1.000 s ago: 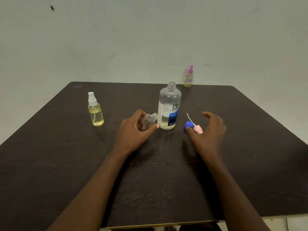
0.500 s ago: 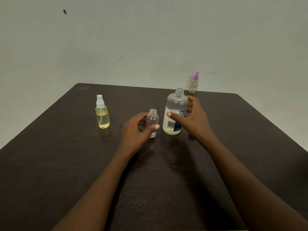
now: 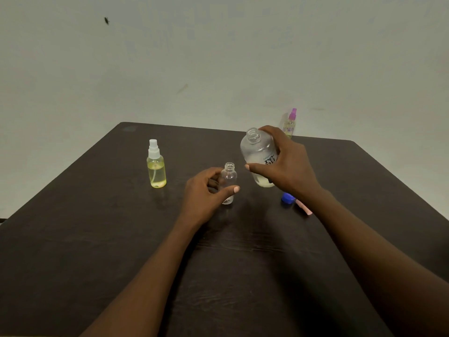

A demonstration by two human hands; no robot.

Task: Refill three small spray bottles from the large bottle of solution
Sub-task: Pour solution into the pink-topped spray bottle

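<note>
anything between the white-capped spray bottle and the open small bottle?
Head view: only bare dark table between the white-capped spray bottle and the open small bottle, which the left hand holds.

**Big bottle tipped, small one steadied**

My right hand [image 3: 289, 164] grips the big bottle [image 3: 258, 154], uncapped and leaning left, its base off the table [image 3: 97, 227]. My left hand [image 3: 206, 190] wraps the empty small bottle [image 3: 228, 182], which stands upright with its neck open, just left of the big one. A blue cap [image 3: 287, 198] and a pink sprayer [image 3: 303, 207] lie by my right wrist. A yellow-filled spray bottle [image 3: 156, 166] stands well to the left; a purple-topped one [image 3: 289, 122] sits at the far edge.
</note>
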